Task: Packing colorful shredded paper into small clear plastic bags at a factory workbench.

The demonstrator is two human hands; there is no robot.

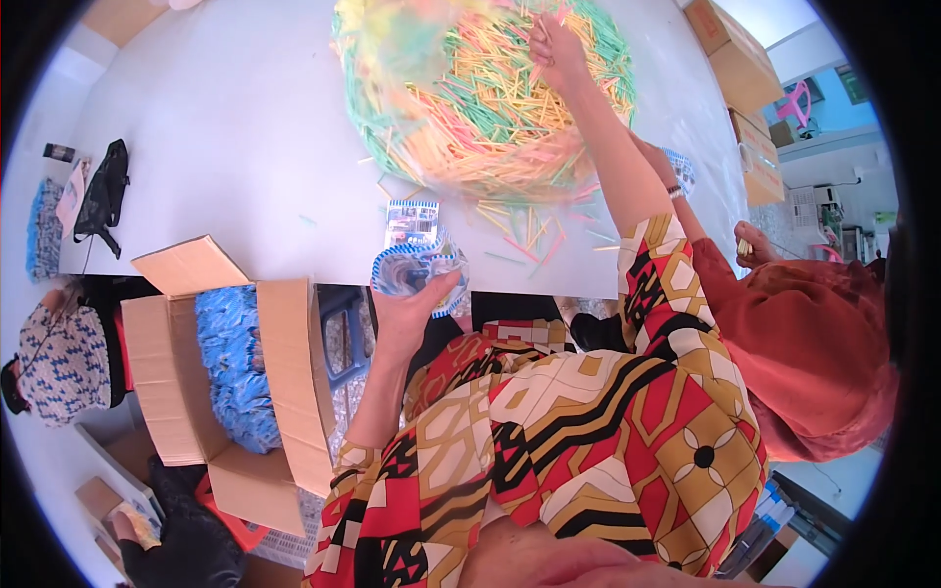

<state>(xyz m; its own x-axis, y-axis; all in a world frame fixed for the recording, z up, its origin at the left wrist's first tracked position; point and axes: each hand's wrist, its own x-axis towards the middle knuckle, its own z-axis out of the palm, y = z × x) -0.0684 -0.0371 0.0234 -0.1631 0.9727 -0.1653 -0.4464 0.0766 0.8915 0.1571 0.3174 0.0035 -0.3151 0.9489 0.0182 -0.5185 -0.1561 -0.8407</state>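
Observation:
My left hand (417, 302) is closed on a small clear plastic bag (417, 267) with a blue-and-white striped rim, its mouth gaping upward at the table's near edge. Just beyond it lies a flat printed packet (412, 221) in blue and white. My right arm reaches far forward over a big clear plastic sack (407, 108), full of thin sticks (490, 73) in yellow, pink and green. There my right hand (555, 54) is closed around a few of the sticks, with pink ends poking out. Loose sticks (520, 230) lie scattered on the table in front of the sack.
An open cardboard box (294, 372) holding blue packets (235, 367) stands left of me. At my right, a person in red (809, 353) holds sticks in one hand. A black bag (105, 196) lies on the white table (225, 147); stacked cartons (735, 59) stand at far right.

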